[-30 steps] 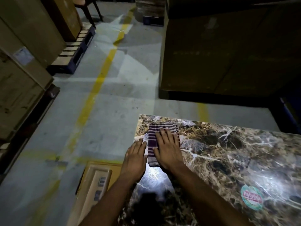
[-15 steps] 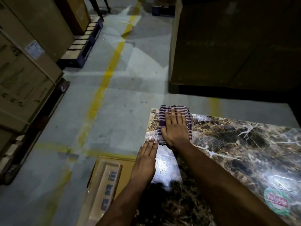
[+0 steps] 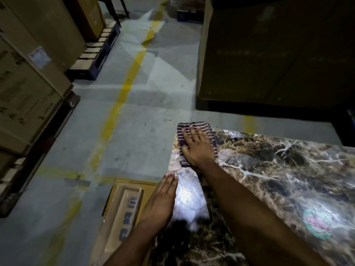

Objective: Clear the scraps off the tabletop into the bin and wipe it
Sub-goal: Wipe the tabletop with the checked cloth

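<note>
A folded purple-and-white striped cloth [image 3: 181, 134] lies at the far left corner of the brown marble tabletop [image 3: 278, 169], its far edge hanging just over the rim. My right hand [image 3: 198, 148] presses flat on the cloth with fingers spread. My left hand [image 3: 160, 200] rests flat along the table's left edge, fingers together, holding nothing. A round green-and-red sticker [image 3: 317, 223] is stuck on the tabletop to the right. I see no scraps on the visible part of the table.
An open cardboard box [image 3: 124, 208] sits on the floor just left of the table, below my left hand. Stacked cartons on pallets [image 3: 28, 83] line the left side. A large dark carton [image 3: 269, 50] stands beyond the table. Yellow lines cross the concrete floor.
My right hand has pushed the cloth away from me to the table's far left corner. My left hand has stayed behind on the left edge, so the hands are farther apart.
</note>
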`<state>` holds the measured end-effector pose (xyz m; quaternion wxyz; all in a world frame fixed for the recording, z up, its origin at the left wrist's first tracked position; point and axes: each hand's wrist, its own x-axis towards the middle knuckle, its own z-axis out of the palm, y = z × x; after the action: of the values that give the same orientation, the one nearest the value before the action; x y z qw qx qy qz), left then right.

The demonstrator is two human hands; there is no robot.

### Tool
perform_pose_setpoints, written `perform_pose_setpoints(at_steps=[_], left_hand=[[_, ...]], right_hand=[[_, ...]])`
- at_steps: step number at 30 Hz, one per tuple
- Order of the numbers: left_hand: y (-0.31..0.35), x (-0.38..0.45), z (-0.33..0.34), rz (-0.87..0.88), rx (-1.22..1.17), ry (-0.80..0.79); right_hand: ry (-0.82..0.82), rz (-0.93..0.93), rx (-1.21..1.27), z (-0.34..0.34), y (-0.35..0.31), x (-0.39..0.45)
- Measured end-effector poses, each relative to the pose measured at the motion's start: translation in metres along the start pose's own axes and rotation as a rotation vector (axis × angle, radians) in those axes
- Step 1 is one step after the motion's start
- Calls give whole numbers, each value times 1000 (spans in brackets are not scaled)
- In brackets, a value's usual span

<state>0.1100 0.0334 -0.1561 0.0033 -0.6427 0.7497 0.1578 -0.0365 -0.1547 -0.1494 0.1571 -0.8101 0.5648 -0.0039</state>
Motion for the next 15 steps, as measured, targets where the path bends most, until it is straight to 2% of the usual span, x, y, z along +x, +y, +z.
perform_pose_setpoints(at_steps=[2, 4, 9, 13, 15], left_hand=[[-8, -9, 7, 27, 37, 9], [-7, -18, 6, 42, 80, -51], [0, -48, -7, 54, 38, -5], [-9, -70, 4, 65, 57, 4], [-12, -81, 6, 76, 57, -13]], right_hand=[[-30, -99, -20, 8, -13, -24], [-35, -103, -36, 17, -6, -57], [30, 137, -5, 19, -4, -74], [-4, -25, -24, 36, -51, -93], [-13, -33, -40, 45, -52, -127]])
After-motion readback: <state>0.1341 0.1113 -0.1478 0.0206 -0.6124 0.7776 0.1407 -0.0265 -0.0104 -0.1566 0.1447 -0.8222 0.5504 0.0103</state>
